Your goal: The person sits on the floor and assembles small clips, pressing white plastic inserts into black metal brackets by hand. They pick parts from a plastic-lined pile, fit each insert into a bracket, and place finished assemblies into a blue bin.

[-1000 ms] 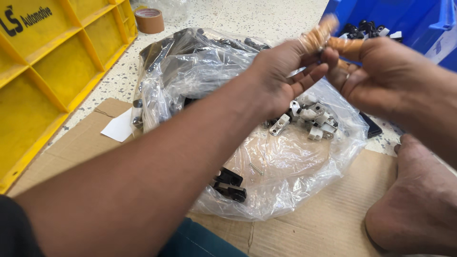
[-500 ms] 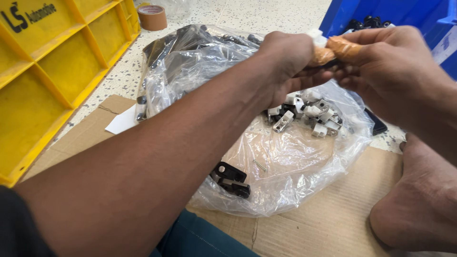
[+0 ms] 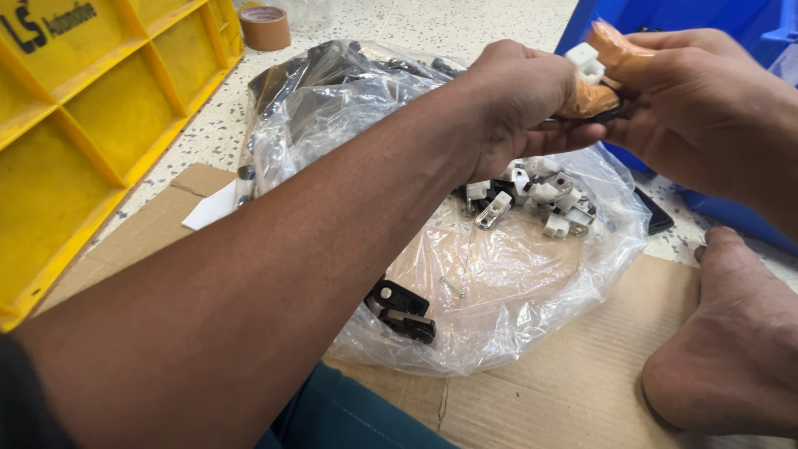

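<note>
My left hand (image 3: 524, 100) and my right hand (image 3: 706, 108) meet at the upper right, above a clear plastic bag (image 3: 532, 291). Between them they grip a small assembly: a white plastic clip (image 3: 584, 61) sits at its top, with a dark piece under it. The right fingertips wear orange rubber finger covers (image 3: 611, 50). Below the hands, in the bag, lies a heap of small white and metal parts (image 3: 532, 195). Nearer me in the bag lie black plastic brackets (image 3: 403, 309) and a little spring (image 3: 453, 287).
A yellow compartment crate (image 3: 91, 125) stands at the left, a blue bin (image 3: 748, 33) at the upper right. A brown tape roll (image 3: 264, 27) sits on the speckled floor. Cardboard (image 3: 573, 391) lies under the bag. My bare foot (image 3: 736, 349) rests at the right.
The hands have come closer together and the white clip now shows at the top of the held assembly. The view has shifted slightly.
</note>
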